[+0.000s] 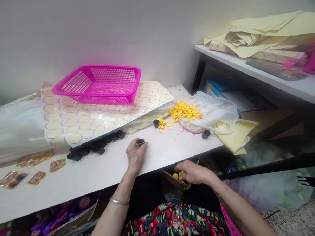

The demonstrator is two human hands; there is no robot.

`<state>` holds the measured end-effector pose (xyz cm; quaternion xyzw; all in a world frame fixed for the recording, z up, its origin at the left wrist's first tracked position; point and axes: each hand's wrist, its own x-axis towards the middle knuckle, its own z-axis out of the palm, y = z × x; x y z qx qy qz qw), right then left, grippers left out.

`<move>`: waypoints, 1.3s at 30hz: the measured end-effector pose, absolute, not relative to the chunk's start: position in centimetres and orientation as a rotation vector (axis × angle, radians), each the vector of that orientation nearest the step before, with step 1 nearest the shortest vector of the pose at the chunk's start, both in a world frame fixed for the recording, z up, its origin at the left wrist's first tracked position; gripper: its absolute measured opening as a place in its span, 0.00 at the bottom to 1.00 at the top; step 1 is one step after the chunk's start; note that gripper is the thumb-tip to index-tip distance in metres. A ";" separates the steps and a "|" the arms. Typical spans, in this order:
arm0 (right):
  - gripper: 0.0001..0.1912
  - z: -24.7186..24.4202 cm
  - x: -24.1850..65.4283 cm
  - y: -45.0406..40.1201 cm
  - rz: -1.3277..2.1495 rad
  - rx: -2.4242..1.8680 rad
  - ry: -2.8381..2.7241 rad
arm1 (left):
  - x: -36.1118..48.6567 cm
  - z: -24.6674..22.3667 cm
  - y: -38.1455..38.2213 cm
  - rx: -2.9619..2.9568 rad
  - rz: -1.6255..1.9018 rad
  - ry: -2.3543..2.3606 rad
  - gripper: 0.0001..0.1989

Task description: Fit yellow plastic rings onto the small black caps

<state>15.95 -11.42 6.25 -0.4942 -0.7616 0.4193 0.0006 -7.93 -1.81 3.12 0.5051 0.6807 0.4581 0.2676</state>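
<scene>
My left hand [136, 153] rests on the white table, its fingers closed round a small black cylindrical piece [140, 141]. Below the table's front edge, my right hand [192, 172] reaches into a cardboard box [173, 179] on my lap that holds yellow pieces [176, 176]; its fingertips are partly hidden, so what they hold cannot be made out. A heap of yellow ring-shaped pieces [184, 111] lies beyond my hands. Single black pieces stand near it, one at its left [156, 123] and one at its right [206, 134]. Several more form a row [98, 145] to the left.
A pink basket [109, 98] sits on sticker sheets [94, 123] at the back. Small printed packets [11, 179] lie at the left. A clear plastic bag [216, 110] is beside the yellow heap. A raised shelf [276, 75] holds papers at the right.
</scene>
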 end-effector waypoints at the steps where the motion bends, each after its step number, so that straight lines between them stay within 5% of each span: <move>1: 0.07 6.9 16.2 -10.6 1.354 -1.501 -2.302 | -6.5 3.1 -2.0 1.422 1.204 1.771 0.20; 8: 0.08 5.6 18.4 -2.9 0.580 -1.766 -1.785 | -0.6 2.0 -2.5 1.731 1.051 1.456 0.16; 20: 0.13 4.4 17.7 -0.7 0.198 -2.141 -1.853 | -0.6 1.3 -2.5 1.707 1.052 1.384 0.16; 39: 0.09 5.8 18.1 -1.5 0.522 -2.078 -1.838 | -0.4 2.0 -2.6 1.803 1.031 1.377 0.13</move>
